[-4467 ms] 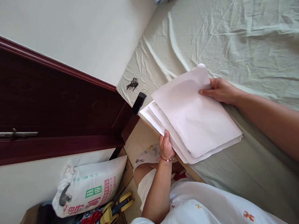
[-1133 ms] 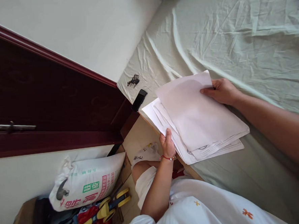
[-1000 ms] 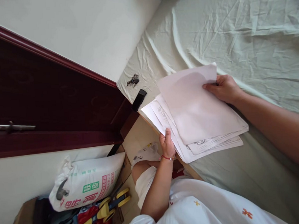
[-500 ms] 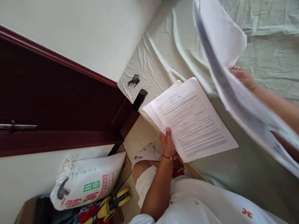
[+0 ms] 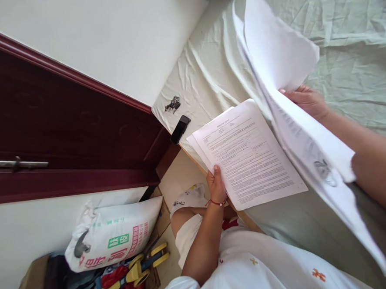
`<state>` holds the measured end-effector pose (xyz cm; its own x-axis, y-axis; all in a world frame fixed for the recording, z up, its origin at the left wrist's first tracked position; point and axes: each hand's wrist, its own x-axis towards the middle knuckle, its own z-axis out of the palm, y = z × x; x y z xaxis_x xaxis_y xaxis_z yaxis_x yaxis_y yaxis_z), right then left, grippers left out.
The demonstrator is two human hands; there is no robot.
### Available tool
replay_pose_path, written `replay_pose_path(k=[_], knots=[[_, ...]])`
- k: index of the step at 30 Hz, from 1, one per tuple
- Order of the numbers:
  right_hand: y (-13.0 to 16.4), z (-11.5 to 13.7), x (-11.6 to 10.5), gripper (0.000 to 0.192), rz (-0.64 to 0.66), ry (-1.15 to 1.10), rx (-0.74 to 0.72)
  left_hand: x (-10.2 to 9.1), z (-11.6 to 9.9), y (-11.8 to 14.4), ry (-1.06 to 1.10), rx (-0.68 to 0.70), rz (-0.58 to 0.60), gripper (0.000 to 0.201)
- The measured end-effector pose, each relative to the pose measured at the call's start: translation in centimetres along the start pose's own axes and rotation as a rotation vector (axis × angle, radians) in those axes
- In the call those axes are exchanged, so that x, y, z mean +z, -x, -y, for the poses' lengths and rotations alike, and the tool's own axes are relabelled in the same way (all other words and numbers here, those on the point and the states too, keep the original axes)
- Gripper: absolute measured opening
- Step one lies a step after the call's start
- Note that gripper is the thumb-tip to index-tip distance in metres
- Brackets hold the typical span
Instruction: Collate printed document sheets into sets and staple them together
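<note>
My left hand, a red cord at its wrist, is closed on the near left edge of some printed sheets. Its thumb lies on top of them. The sheets are slightly fanned, dense text facing up, over the edge of the cloth-covered bed. To the right, my right hand grips several loose sheets of paper by their far edge. Those sheets stand raised and bent, with print and a dark drawing on the side toward the left. The fingers behind them are partly hidden.
A black phone and a bunch of keys lie on the pale green bedsheet near the wall. At left are a dark red door, a white printed sack and a yellow-and-blue wheeled toy on the floor.
My right hand has moved slightly left with its sheets, and their lower ends have swung left and folded over. My left hand and its sheets have barely moved.
</note>
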<state>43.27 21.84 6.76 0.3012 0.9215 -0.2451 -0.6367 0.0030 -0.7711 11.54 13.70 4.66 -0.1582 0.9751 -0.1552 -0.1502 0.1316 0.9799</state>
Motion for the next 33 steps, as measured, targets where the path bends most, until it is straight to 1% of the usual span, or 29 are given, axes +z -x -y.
replay_pose_path(k=[3,6,9,11,15,19,22,26,28,31,33], knots=[[0.3,-0.1,0.7,0.013,-0.038,-0.075,-0.044,0.1,-0.1,0.0,0.006,0.009,0.000,0.053],[0.5,-0.5,1.1,0.010,-0.038,-0.026,-0.071,0.1,0.0,0.0,0.000,0.007,-0.002,0.052],[0.6,-1.2,1.0,0.004,0.005,0.112,-0.029,-0.2,0.1,-0.1,-0.032,0.017,-0.012,0.054],[0.6,-1.7,0.9,0.007,0.056,0.200,-0.014,-0.4,0.3,-0.2,-0.051,0.046,-0.020,0.055],[0.1,-2.5,0.3,0.017,0.155,0.410,-0.051,-0.7,0.8,-0.5,-0.075,0.087,-0.047,0.054],[-0.8,-3.1,-0.5,0.019,0.244,0.636,-0.098,-1.0,1.1,-0.6,-0.085,0.085,-0.064,0.053],[-1.1,-3.1,-0.7,0.021,0.294,0.712,-0.105,-1.2,1.3,-0.7,-0.084,0.080,-0.045,0.051],[-1.1,-3.0,-0.8,0.025,0.281,0.752,-0.125,-1.4,1.6,-0.8,-0.075,0.047,-0.044,0.058],[-1.0,-3.0,-0.8,0.024,0.272,0.730,-0.095,-1.5,1.7,-0.8,-0.085,0.035,-0.063,0.061],[-0.6,-3.0,-0.5,0.020,0.228,0.569,0.005,-1.5,1.5,-0.9,-0.107,0.047,-0.088,0.060],[0.0,-2.6,0.0,0.017,0.152,0.453,0.037,-1.4,1.2,-1.0,-0.125,0.074,-0.074,0.060]])
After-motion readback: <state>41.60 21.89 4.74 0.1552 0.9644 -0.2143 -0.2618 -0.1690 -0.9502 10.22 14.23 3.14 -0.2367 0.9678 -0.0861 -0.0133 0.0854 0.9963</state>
